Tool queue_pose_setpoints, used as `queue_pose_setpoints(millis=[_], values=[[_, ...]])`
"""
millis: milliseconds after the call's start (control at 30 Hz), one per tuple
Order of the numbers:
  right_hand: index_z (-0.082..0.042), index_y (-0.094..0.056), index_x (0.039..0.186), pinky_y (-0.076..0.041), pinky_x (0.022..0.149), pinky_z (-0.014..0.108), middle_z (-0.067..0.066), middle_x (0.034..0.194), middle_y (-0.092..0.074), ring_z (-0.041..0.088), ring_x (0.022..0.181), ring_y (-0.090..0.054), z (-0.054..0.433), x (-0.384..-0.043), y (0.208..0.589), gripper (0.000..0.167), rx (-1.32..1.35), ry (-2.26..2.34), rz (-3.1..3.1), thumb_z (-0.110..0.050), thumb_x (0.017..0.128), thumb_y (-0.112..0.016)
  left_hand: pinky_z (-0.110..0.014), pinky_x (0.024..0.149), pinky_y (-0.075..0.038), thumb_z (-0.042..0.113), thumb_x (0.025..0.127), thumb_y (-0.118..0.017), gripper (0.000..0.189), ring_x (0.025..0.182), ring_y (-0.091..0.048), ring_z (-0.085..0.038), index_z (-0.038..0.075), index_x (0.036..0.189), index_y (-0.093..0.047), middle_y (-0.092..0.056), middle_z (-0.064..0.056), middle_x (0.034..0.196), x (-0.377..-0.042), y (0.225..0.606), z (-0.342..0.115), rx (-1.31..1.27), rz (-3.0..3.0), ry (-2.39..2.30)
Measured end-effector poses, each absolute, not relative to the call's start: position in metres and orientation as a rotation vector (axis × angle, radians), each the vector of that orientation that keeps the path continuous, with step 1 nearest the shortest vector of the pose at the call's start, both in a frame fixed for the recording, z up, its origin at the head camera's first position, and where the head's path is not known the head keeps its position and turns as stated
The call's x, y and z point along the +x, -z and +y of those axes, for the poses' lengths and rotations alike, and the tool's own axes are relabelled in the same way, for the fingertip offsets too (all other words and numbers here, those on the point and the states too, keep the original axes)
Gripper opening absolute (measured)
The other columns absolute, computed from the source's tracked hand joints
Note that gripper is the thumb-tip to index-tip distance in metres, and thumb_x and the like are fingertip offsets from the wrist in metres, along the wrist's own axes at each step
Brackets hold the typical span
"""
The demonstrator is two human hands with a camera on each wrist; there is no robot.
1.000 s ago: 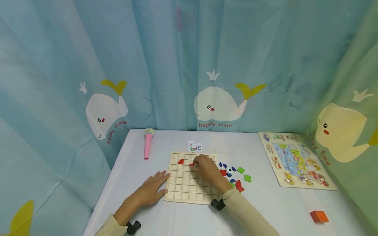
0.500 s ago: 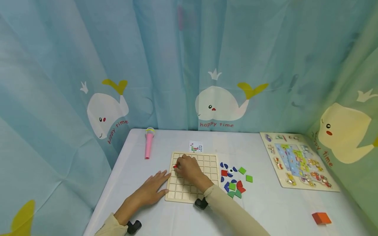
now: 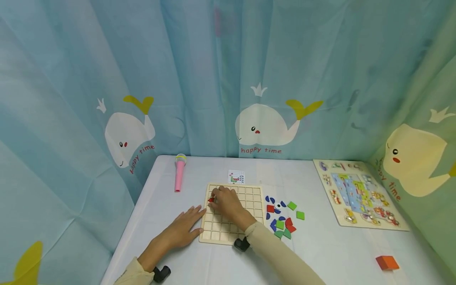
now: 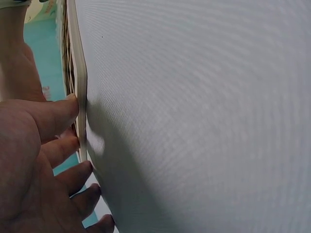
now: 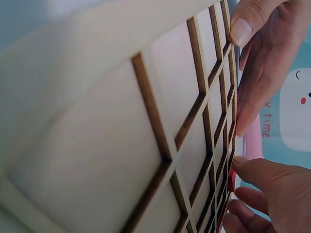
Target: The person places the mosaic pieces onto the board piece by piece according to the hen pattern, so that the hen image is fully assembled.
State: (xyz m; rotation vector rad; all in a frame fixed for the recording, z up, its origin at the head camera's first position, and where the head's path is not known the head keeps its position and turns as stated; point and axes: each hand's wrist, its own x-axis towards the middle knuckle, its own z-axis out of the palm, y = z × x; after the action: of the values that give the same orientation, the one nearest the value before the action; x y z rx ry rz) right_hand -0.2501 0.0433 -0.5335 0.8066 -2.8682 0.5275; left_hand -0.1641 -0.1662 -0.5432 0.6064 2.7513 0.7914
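A square wooden grid board [image 3: 222, 227] lies on the white table. My right hand [image 3: 228, 204] reaches over its upper left cells and pinches a small red piece [image 3: 211, 200] between thumb and fingers. In the right wrist view that red piece [image 5: 232, 180] shows at the thumb tip, low against the grid. Part of the board's upper left is hidden under this hand. My left hand [image 3: 183, 227] lies flat with straight fingers, touching the board's left edge. The left wrist view shows the thumb [image 4: 60, 112] and fingertips along the board's side [image 4: 80, 82].
Right of the board lie several blue half-round pieces [image 3: 268, 216], green squares [image 3: 300, 215], and red pieces [image 3: 290, 228]. A picture card [image 3: 236, 177] sits behind the board. Farther out are a pink microphone [image 3: 179, 176], a picture puzzle [image 3: 388, 222] and an orange block [image 3: 387, 263].
My right hand has moved left across the board with a red piece, from the middle columns to the left ones. Over the last half second it barely shifts. The left hand stays put.
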Motion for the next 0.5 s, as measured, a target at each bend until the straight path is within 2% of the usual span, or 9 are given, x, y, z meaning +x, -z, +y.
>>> queue_pose_setpoints(millis=[267, 500], values=[[-0.011, -0.077, 0.107, -0.05, 0.072, 0.035, 0.001, 0.097, -0.071, 0.018, 0.087, -0.067, 0.0431, -0.2506, 0.535, 0.018, 0.838, -0.558, -2.849, -0.023, 0.095, -0.081, -0.068, 0.125, -0.025, 0.026, 0.106, -0.064, 0.061, 0.157, -0.03, -0.044, 0.01, 0.162, -0.043, -0.037, -0.018, 0.168, -0.1652, 0.5463, -0.1667, 0.622, 2.755, -0.787], [-0.013, -0.078, 0.103, -0.051, 0.071, 0.035, 0.0, 0.093, -0.07, 0.017, 0.086, -0.067, 0.0443, -0.2508, 0.5356, 0.016, 0.832, -0.523, -2.863, -0.027, 0.095, -0.081, -0.068, 0.125, -0.025, 0.026, 0.106, -0.064, 0.062, 0.157, -0.031, -0.045, 0.01, 0.162, -0.043, -0.038, -0.019, 0.168, -0.1655, 0.5446, -0.1664, 0.617, 2.757, -0.783]])
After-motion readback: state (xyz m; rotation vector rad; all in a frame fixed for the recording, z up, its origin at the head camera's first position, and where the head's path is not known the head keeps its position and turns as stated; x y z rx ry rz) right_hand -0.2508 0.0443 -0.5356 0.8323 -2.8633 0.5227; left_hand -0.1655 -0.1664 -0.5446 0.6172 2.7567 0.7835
